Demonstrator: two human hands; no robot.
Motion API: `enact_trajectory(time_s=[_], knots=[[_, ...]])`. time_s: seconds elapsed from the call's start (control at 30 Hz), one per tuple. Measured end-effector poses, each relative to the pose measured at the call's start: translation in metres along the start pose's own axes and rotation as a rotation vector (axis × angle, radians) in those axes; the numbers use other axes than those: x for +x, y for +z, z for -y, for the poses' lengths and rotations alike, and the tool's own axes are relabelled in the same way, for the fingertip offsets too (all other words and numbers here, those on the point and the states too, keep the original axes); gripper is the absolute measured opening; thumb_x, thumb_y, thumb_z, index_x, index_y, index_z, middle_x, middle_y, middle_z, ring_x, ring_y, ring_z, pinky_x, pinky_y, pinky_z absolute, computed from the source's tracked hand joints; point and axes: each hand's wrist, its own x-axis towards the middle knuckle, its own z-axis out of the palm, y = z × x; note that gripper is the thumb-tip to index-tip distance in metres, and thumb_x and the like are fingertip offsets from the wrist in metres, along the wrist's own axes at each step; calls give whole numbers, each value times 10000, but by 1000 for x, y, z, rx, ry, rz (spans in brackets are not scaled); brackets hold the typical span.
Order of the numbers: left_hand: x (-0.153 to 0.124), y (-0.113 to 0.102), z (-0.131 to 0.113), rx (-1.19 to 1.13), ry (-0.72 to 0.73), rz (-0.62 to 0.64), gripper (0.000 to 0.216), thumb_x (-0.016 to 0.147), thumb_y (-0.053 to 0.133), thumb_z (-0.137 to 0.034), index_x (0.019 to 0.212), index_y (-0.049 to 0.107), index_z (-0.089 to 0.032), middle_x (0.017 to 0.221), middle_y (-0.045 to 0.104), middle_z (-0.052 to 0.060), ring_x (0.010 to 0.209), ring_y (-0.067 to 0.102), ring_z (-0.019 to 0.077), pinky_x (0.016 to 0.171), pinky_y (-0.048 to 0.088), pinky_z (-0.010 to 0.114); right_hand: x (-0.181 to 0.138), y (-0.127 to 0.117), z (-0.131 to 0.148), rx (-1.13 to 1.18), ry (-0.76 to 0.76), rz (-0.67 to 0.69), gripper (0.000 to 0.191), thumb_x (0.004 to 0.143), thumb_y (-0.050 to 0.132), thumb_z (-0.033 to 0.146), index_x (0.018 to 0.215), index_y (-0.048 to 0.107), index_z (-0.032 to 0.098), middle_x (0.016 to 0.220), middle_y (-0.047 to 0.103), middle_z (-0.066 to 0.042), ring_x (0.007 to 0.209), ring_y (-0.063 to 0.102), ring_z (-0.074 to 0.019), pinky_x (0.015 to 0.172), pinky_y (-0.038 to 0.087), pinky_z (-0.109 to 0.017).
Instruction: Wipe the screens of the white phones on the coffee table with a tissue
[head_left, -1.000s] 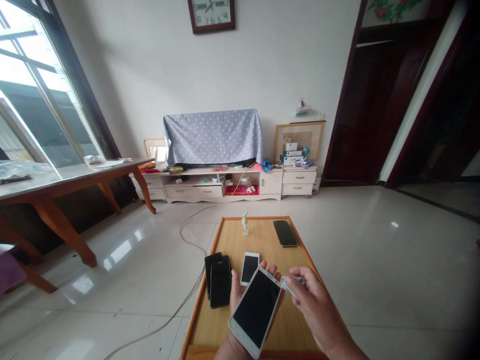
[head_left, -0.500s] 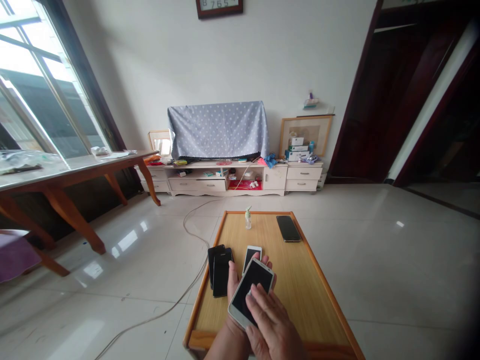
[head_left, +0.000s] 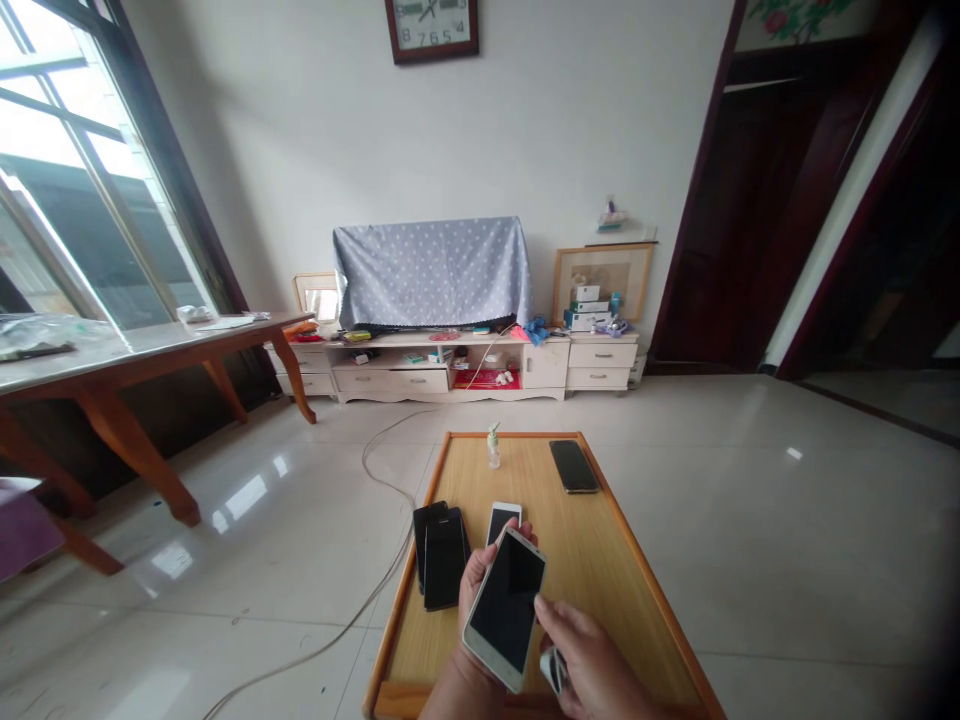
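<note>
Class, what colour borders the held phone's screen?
The held phone has a white border: head view.

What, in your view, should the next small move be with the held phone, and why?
I would probably bring the white wad up onto the held phone. The left hand supports the phone with its screen facing the wearer, while the wad, in the right hand, sits beside the lower right edge, off the screen.

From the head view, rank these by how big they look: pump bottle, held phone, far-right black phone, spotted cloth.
1. Spotted cloth
2. Held phone
3. Far-right black phone
4. Pump bottle
The held phone is much nearer the camera, so which phone is truly larger is unsure.
</note>
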Motion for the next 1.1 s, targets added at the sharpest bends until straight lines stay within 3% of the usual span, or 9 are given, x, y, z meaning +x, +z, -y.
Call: enact_trajectory(time_s=[0.07,0.2,0.33,0.4,0.57,0.67,0.8,0.93,1.1], knots=[[-3,2,2,25,12,-19,333,819,653,-368,1061,702,-144,1089,709,82,1010,656,209,967,473,303,-2,1,3,65,47,37,499,682,742,656,796,613,187,567,448,60,457,355,-50,395,163,-157],[-12,9,4,125,-50,-109,365,793,700,-368,1099,690,-169,1019,706,61,903,658,184,856,493,279,0,-3,3,169,44,20,497,608,804,604,777,591,187,654,543,32,454,361,-38,376,105,-162],[-21,5,2,248,-115,-143,497,790,701,-429,1224,634,-196,948,693,41,819,648,170,816,491,287,9,-14,-7,164,104,17,421,650,788,543,777,564,210,608,528,50,418,371,-40,379,133,-159],[-23,-3,1,371,-114,-160,567,792,680,-450,1301,584,-219,1009,694,45,866,655,196,845,494,324,11,-18,-8,187,107,2,381,685,758,526,779,545,224,595,520,56,439,428,-57,398,195,-158],[-30,-30,7,780,64,-231,532,760,713,-407,1250,624,-221,1316,609,70,1224,542,271,1054,382,366,8,-27,-1,102,62,-60,348,704,722,503,789,525,230,711,597,19,612,570,-112,526,395,-194],[-38,-40,18,992,207,-229,578,714,757,-433,1230,627,-209,1310,604,108,1208,537,304,1053,368,396,11,-33,-4,-36,-1,-99,331,734,664,521,784,543,218,700,596,6,609,562,-125,538,409,-218],[-58,-40,30,1516,366,-229,701,694,749,-553,1300,574,-248,1298,593,120,1237,478,354,1072,313,462,21,-41,-17,-227,-89,-172,311,772,604,516,746,544,212,599,526,34,534,502,-122,486,365,-226],[-74,-32,36,1862,409,-209,859,660,716,-668,1379,503,-248,1304,583,139,1234,462,396,1046,298,505,27,-45,-23,-282,-135,-221,309,742,651,486,688,531,207,589,530,36,551,511,-121,508,380,-228],[-76,-32,41,2027,394,-145,939,598,744,-686,1374,492,-221,1305,581,150,1204,478,396,1024,298,520,26,-49,-22,-336,-119,-231,275,756,633,467,719,559,205,590,586,7,544,572,-154,476,406,-240]])
